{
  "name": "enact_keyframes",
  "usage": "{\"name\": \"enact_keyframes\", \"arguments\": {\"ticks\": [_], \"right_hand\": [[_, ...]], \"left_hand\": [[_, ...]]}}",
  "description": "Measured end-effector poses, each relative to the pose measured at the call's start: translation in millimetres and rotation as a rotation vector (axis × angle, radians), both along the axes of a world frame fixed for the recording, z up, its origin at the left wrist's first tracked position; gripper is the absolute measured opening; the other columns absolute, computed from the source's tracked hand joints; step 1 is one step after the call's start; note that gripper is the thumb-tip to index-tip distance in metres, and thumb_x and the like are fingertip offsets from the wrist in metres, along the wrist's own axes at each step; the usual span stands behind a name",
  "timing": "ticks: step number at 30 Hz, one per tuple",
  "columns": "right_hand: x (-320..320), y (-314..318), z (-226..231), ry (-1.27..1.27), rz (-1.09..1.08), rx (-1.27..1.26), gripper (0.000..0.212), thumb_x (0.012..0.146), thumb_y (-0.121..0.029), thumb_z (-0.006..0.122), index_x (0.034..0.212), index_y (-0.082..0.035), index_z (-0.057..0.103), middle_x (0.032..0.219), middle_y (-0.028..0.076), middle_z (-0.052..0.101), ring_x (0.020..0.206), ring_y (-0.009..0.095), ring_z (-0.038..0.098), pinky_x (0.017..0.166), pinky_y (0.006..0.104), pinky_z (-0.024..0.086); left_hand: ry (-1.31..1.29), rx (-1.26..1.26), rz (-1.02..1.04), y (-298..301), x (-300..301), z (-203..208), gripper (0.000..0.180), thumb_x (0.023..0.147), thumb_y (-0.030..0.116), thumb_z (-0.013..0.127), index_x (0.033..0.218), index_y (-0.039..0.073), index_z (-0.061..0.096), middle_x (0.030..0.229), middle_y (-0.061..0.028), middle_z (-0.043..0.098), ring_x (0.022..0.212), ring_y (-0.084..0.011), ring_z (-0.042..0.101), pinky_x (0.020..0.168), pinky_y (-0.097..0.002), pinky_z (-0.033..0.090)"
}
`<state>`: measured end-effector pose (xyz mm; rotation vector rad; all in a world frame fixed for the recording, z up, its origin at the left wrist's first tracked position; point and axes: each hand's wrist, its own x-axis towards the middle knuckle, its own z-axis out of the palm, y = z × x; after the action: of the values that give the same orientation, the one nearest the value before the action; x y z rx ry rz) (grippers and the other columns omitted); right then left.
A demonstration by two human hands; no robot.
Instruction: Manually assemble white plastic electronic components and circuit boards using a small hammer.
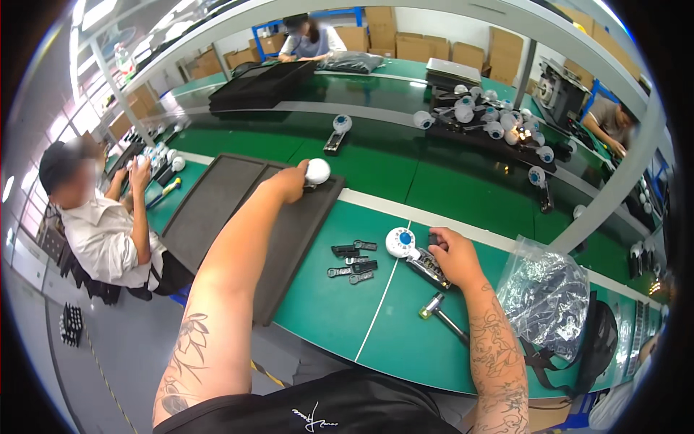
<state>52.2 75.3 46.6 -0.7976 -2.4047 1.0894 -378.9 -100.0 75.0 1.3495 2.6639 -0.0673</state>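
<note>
My left hand (290,184) reaches out to the far corner of a dark tray (217,192). Its fingers are closed round a device with a white ball-shaped head (318,171); the handle is mostly hidden. My right hand (458,259) pinches a small black part (434,239). Right beside its fingers, a second device with a white round head and blue centre (400,242) lies on the green table (318,304), its body (428,269) uncovered. Several small black plastic parts (354,262) lie to the left of it. A small hammer (442,317) rests near my right wrist.
A clear plastic bag (549,296) and a black bag (598,346) lie at the right. Beyond the table edge, a green conveyor belt (383,170) carries similar devices (337,134). Many more are heaped on a dark tray (463,148). A co-worker (105,231) sits at the left; a metal post (614,173) slants at the right.
</note>
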Motion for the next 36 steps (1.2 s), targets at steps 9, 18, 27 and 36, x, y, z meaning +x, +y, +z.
{"name": "enact_keyframes", "arguments": {"ticks": [9, 18, 27, 36], "right_hand": [[1.2, 3.3, -6.9, -0.021, -0.008, 0.027, 0.038, 0.089, -0.005, 0.070, 0.127, -0.005, 0.072, 0.096, 0.006, 0.070, 0.082, 0.019, 0.062, 0.079, 0.0311, 0.053], [-4.4, 12.8, -24.3, 0.020, -0.001, 0.124, 0.036, 0.087, -0.004, 0.072, 0.123, -0.006, 0.072, 0.089, 0.005, 0.065, 0.077, 0.020, 0.059, 0.076, 0.0323, 0.052], [8.9, 15.7, 16.5, 0.143, -0.096, -0.401, 0.033, 0.091, -0.001, 0.071, 0.124, -0.007, 0.070, 0.083, 0.000, 0.061, 0.072, 0.009, 0.054, 0.065, 0.0231, 0.045], [15.4, -96.1, 83.8, 0.244, 0.119, -0.298, 0.034, 0.093, 0.000, 0.069, 0.127, -0.006, 0.068, 0.085, -0.002, 0.058, 0.072, 0.005, 0.051, 0.064, 0.0189, 0.042]], "left_hand": [[0.108, 0.290, 0.090, 9.5, 40.8, -29.8, 0.080, 0.095, 0.020, 0.068, 0.165, 0.027, 0.032, 0.164, -0.0169, 0.043, 0.146, -0.0486, 0.044, 0.113, -0.0722, 0.039], [0.147, 0.125, 0.046, -1.7, 12.3, -34.3, 0.090, 0.094, 0.019, 0.071, 0.168, 0.037, 0.023, 0.171, -0.0156, 0.032, 0.151, -0.0538, 0.035, 0.116, -0.0766, 0.035], [-0.233, 0.916, -0.388, -50.3, 225.4, 36.7, 0.057, 0.090, 0.008, 0.068, 0.146, 0.004, 0.055, 0.140, -0.0180, 0.060, 0.120, -0.0351, 0.060, 0.105, -0.0450, 0.050], [-1.785, 0.959, -0.002, -61.7, 333.5, 15.3, 0.036, 0.104, 0.008, 0.055, 0.140, 0.003, 0.059, 0.122, -0.0129, 0.068, 0.095, -0.0180, 0.066, 0.088, -0.0291, 0.054]]}}
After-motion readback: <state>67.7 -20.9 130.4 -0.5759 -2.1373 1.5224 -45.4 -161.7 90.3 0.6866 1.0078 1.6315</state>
